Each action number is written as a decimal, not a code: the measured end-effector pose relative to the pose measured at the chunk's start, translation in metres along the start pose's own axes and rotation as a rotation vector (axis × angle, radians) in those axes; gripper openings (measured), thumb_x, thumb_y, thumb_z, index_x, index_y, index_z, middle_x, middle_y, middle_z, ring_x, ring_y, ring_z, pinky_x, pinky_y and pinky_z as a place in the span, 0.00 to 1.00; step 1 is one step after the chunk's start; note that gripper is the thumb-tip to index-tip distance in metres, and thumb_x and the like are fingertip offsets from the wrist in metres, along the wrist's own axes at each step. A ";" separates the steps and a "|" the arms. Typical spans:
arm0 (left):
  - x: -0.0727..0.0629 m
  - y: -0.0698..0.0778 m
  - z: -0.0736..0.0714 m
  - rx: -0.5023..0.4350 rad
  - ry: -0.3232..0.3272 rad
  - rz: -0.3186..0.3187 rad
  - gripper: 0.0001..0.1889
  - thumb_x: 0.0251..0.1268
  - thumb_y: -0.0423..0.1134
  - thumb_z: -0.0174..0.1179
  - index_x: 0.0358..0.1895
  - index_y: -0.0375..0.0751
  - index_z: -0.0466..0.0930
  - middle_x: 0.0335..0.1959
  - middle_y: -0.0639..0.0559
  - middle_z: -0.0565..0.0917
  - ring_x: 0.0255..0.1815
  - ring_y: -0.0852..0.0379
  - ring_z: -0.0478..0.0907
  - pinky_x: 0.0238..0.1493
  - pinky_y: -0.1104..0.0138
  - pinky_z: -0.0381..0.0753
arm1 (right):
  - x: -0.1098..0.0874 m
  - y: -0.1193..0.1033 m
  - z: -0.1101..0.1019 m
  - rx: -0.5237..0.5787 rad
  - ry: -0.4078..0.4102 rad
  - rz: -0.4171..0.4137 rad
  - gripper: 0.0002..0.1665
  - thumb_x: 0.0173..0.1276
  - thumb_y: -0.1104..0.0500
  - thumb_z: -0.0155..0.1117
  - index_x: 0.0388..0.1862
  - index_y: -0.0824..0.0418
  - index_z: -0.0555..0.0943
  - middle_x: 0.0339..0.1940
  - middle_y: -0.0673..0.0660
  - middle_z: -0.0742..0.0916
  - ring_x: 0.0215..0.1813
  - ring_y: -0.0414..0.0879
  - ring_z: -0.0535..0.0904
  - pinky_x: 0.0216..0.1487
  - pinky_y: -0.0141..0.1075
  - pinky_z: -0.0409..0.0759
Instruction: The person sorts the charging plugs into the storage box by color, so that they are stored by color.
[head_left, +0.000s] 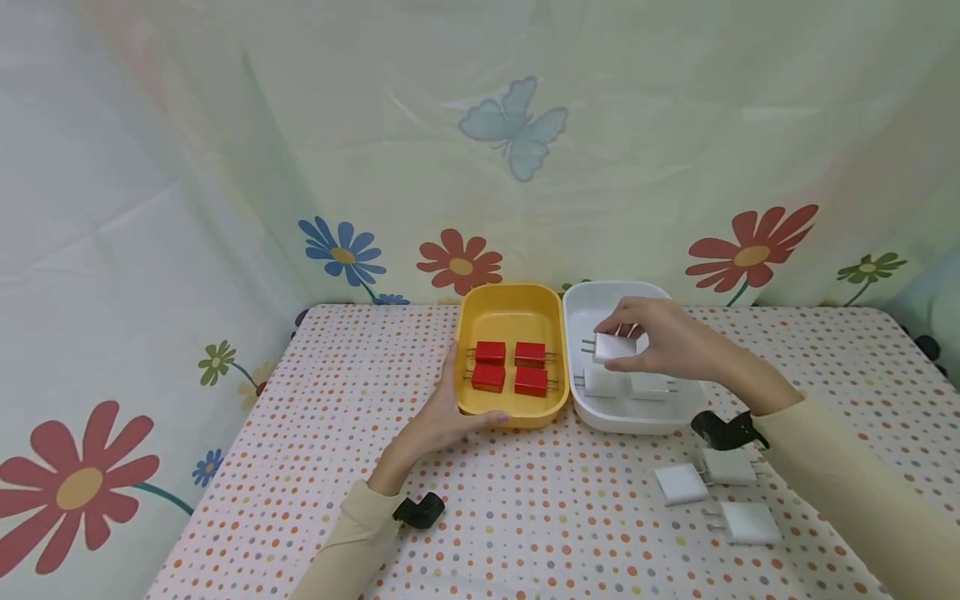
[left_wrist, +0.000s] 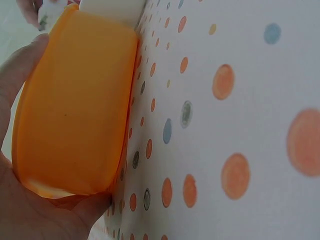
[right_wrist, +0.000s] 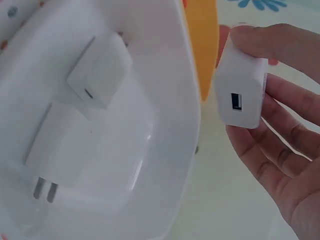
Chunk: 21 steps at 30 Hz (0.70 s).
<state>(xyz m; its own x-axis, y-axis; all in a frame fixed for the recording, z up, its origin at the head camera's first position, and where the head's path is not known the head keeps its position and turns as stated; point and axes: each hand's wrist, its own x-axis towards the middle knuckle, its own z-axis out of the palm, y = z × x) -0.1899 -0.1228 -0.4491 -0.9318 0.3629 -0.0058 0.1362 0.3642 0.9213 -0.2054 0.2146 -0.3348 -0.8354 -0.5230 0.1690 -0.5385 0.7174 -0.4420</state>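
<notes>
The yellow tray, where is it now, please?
In the head view, the yellow tray stands left of the white tray, the left hand gripping its near-left corner.

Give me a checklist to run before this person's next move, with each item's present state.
1. White USB charger held: ok, pinched by the right hand.
2. Room in the white tray: ok, bare floor beside the two white chargers inside it.
3. Red chargers kept separate: ok, four sit in the yellow tray.
4. Yellow tray steadied: ok, the left hand grips it.
5. All white chargers in tray: not ok, three loose chargers lie on the dotted tablecloth.
6. Firmness of the pinch: cannot tell.
</notes>
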 end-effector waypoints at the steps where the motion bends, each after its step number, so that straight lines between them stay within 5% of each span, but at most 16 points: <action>1: 0.000 0.000 0.000 0.004 0.002 -0.004 0.71 0.57 0.52 0.79 0.86 0.48 0.25 0.86 0.42 0.47 0.83 0.44 0.54 0.78 0.43 0.60 | 0.005 0.003 0.000 0.004 -0.019 0.010 0.24 0.54 0.63 0.86 0.50 0.67 0.89 0.39 0.52 0.86 0.42 0.48 0.80 0.46 0.47 0.86; 13: -0.001 -0.003 -0.001 0.018 0.009 -0.036 0.70 0.58 0.53 0.78 0.86 0.48 0.25 0.86 0.44 0.47 0.83 0.44 0.53 0.78 0.42 0.60 | 0.044 0.044 0.024 0.003 -0.189 0.061 0.19 0.56 0.65 0.84 0.46 0.69 0.88 0.38 0.54 0.87 0.42 0.49 0.81 0.46 0.44 0.83; 21: -0.001 -0.001 0.001 0.023 0.009 -0.042 0.72 0.56 0.53 0.80 0.86 0.48 0.25 0.86 0.44 0.47 0.83 0.46 0.54 0.78 0.45 0.61 | 0.052 0.047 0.036 0.009 -0.282 0.124 0.20 0.57 0.67 0.82 0.48 0.69 0.87 0.41 0.56 0.88 0.45 0.51 0.82 0.53 0.48 0.84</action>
<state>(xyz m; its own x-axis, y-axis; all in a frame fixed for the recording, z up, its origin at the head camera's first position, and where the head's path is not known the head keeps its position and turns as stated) -0.1890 -0.1223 -0.4507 -0.9398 0.3393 -0.0412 0.1039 0.3986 0.9112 -0.2700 0.2045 -0.3788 -0.8302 -0.5402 -0.1375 -0.4325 0.7800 -0.4523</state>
